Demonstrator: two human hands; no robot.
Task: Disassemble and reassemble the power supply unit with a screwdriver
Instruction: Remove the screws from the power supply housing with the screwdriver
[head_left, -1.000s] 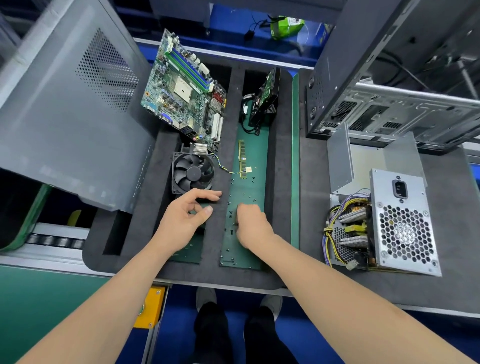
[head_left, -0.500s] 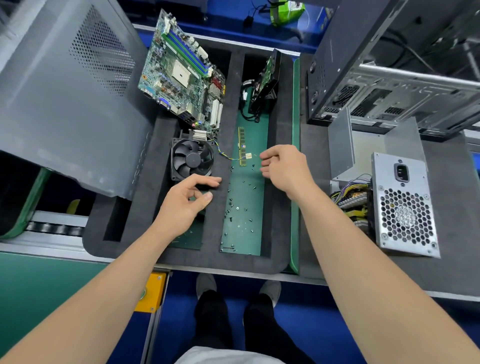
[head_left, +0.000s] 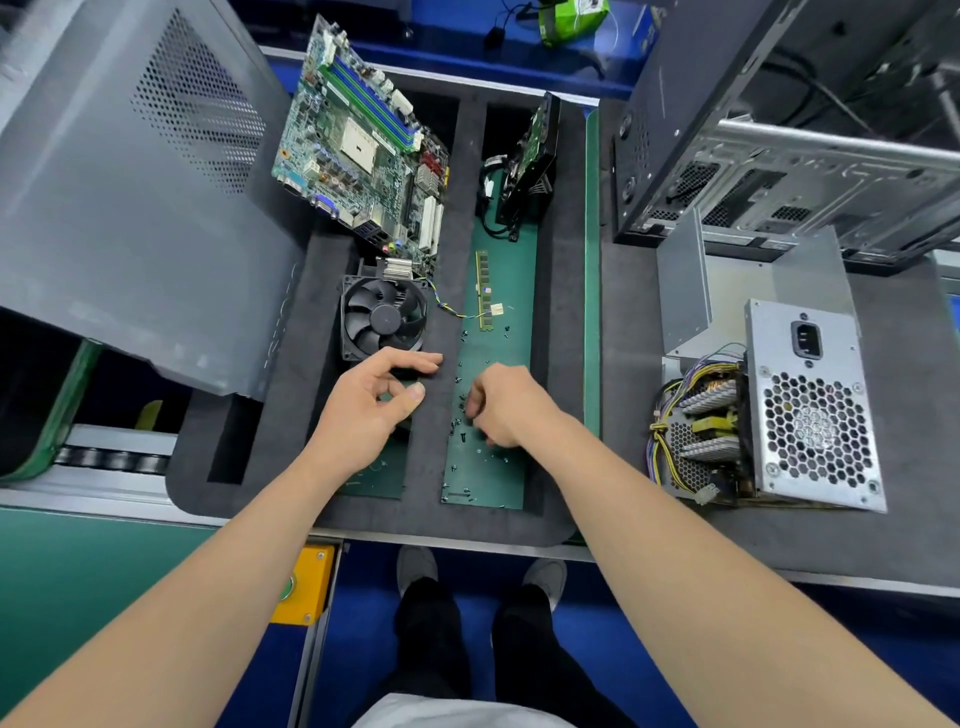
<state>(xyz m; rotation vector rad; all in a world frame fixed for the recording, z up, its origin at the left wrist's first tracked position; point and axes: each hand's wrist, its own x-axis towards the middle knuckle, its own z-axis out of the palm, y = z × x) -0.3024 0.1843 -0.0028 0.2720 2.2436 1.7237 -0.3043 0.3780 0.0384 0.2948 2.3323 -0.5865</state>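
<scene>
Your power supply unit (head_left: 815, 410) lies opened on the worktop (head_left: 909, 519) at three o'clock. Your right hand (head_left: 511, 408) curls over the loose screws (head_left: 462, 452), and I can't tell if it grips one. Your left hand (head_left: 371, 402) rests slack-fingered at six o'clock of the fan (head_left: 384, 317).

free: grey mat (head_left: 623, 364) beside power supply unit (head_left: 815, 415) | obstacle: fan (head_left: 384, 318) ahead, case panel (head_left: 130, 208) left

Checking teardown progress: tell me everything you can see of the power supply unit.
The power supply unit lies on the grey mat at the right, with no hand on it. Its silver metal shell shows a honeycomb fan grille and black mains socket; its left side is open, baring heat sinks and coloured wires.
</scene>
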